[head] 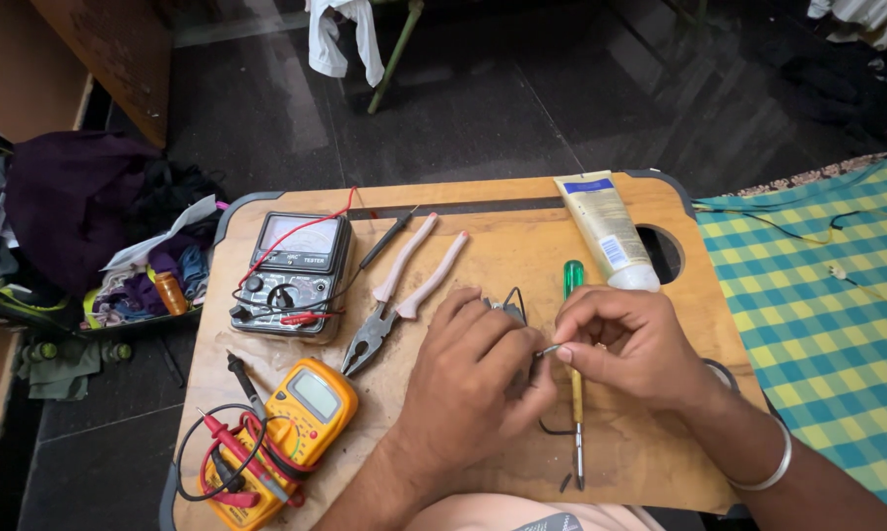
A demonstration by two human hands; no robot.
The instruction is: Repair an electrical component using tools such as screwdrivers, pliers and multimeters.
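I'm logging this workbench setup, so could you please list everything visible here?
wooden board: 1, tan, centre, bearing the tools
analogue meter: 1, grey-black, board's upper left, red lead across it
digital multimeter: 1, yellow, lower left, red and black leads coiled beside it
pliers: 1, pinkish handles, right of the analogue meter
screwdriver: 1, green handle, under the right hand
tube: 1, cream with white cap, upper right
checked cloth: 1, green-yellow, right of the board
clothes pile: 1, mostly purple, far left
left hand: on a small dark part, mostly hidden
right hand: pinching a small metal piece, silver bangle on wrist
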